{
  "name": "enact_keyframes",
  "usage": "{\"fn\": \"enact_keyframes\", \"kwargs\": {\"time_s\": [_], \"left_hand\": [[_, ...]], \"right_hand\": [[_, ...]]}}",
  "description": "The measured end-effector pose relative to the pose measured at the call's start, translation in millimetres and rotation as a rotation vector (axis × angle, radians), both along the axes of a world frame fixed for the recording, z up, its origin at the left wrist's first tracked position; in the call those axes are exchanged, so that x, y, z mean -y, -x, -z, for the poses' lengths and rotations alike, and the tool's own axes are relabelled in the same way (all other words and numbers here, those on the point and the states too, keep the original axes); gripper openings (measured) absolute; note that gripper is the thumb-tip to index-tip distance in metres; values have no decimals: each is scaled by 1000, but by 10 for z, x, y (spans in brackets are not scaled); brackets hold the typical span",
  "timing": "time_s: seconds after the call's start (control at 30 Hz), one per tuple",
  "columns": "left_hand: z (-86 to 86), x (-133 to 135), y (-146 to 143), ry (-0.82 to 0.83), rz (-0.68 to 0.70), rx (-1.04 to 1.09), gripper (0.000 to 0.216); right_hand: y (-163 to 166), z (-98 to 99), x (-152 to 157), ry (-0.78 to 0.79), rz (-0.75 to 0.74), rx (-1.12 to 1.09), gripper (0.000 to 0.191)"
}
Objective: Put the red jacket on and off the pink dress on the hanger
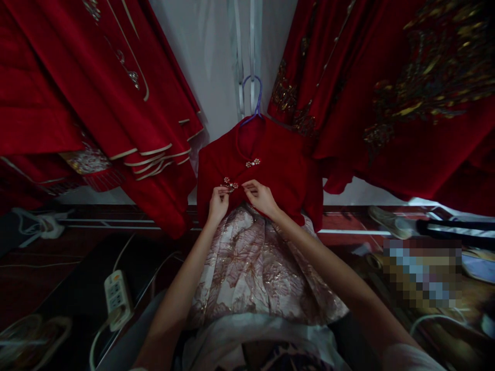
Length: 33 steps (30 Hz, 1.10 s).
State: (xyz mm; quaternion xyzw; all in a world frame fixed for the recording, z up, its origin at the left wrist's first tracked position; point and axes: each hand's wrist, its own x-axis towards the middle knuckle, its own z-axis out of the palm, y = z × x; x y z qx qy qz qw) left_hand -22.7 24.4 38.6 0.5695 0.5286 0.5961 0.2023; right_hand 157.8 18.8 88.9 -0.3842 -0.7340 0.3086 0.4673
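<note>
A red jacket (284,159) hangs in front of me on a purple hanger (258,98). Its front carries a beaded clasp (252,163) near the collar and a lower beaded clasp (232,184). My left hand (219,205) pinches the jacket's front at the left end of the lower clasp. Just right of that clasp, my right hand (261,198) has thumb and forefinger pressed together. Whatever lies between those fingertips is too small to make out. Below the jacket, a pale pink and gold patterned skirt (251,263) spreads towards my lap.
Red garments with pale trim (154,149) hang at left, and red garments with gold embroidery (417,93) at right. A white power strip (117,299) with a plugged-in cable lies on a dark surface at lower left. A shoe (390,221) shows at right.
</note>
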Motion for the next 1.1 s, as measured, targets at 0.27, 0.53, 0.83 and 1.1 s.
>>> {"fn": "enact_keyframes", "kwargs": {"time_s": [0.27,0.53,0.83,1.1], "left_hand": [[355,270,15,254,-35,-150,38],[-250,539,-402,-98,-200,-210,35],[406,717,-708,87,99,155,36],[359,712,-677,46,113,251,27]], "right_hand": [[-484,440,107,54,122,259,21],[-445,637,85,70,117,332,33],[-471,639,114,53,118,178,18],[-536,384,130,231,-139,48,29]]}}
